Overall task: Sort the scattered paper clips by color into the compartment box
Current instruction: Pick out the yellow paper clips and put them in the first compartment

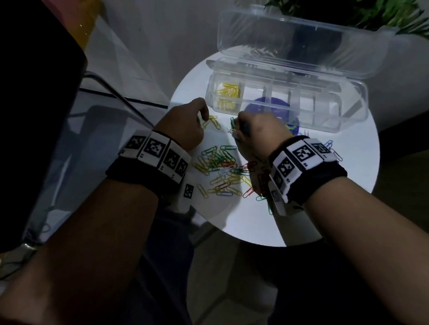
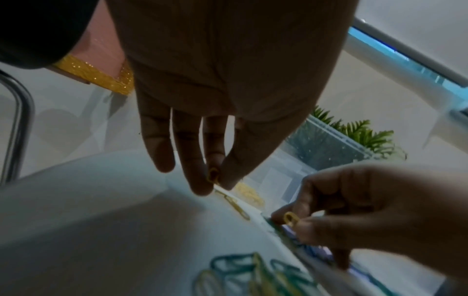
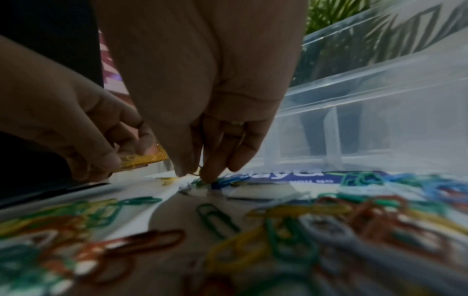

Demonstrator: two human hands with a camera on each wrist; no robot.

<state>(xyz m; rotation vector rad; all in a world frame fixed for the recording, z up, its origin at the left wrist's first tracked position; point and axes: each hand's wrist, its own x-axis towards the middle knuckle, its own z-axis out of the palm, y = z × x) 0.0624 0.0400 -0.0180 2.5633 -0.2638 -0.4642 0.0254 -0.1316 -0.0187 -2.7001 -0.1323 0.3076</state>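
On the round white table [image 1: 331, 188] lies a heap of mixed paper clips [image 1: 223, 167] in yellow, green, red, blue and white. Behind it stands the clear compartment box [image 1: 355, 120]; its left compartment holds yellow clips [image 1: 228, 89]. My left hand [image 2: 217, 180] hovers near the box's left end and pinches a yellow clip [image 2: 213, 174] between thumb and finger. Close beside it, my right hand [image 1: 236, 128] pinches another yellow clip [image 2: 291, 218]. Its fingertips [image 3: 182, 170] come down on green and blue clips [image 3: 222, 181] in front of the box.
The box's open lid [image 1: 301, 42] stands up at the back, with a green plant [image 1: 365, 11] behind it. A blue label [image 1: 268, 108] lies under the box. A glass surface with a metal frame [image 1: 113, 90] adjoins the table on the left. A few blue clips [image 1: 330, 144] lie right of my right wrist.
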